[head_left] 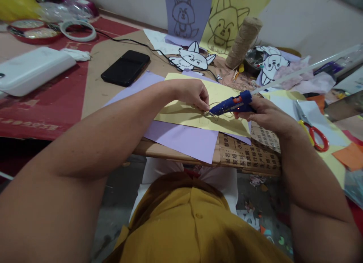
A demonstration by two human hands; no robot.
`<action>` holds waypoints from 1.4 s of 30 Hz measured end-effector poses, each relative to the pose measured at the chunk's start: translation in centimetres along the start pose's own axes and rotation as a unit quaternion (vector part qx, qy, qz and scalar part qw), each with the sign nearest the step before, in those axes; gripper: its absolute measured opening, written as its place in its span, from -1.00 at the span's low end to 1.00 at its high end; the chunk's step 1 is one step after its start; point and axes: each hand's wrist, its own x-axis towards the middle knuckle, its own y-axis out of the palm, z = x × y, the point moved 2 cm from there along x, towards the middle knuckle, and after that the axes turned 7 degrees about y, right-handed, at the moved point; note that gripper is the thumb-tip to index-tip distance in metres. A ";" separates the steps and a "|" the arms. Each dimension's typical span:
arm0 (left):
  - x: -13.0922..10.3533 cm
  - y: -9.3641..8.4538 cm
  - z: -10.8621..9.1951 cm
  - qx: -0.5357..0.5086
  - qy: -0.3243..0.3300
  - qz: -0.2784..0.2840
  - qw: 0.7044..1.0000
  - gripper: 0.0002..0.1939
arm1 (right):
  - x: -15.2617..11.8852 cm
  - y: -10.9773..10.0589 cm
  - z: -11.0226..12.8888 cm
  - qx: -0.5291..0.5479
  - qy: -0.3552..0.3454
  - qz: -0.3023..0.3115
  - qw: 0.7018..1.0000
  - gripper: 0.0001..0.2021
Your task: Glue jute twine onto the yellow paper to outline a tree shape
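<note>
My right hand (265, 113) is wrapped round a blue hot glue gun (232, 105), with a long clear glue stick (306, 70) poking out of its back. The gun's nozzle points left and down at a yellow sheet of paper (176, 113). Right beside the nozzle tip, my left hand (195, 94) pinches a thin brown twine (217, 117) against the sheet. Loops of the twine lie on the paper around the tip; the exact spot under my fingertips is partly hidden. Purple paper (187, 140) lies beneath the yellow sheet.
A black phone (126, 68) and a white device (35, 70) lie to the left, near a tape roll (78, 31). Behind are a paper fox cutout (194, 59), a twine spool (244, 41) and fox drawings (183, 17). Red-and-yellow scissors (313, 130) lie right.
</note>
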 end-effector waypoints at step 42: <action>-0.1 -0.1 -0.3 0.019 -0.007 -0.001 1.000 -0.65 | 0.0 0.0 -0.1 -0.004 -0.013 0.003 1.000 -0.59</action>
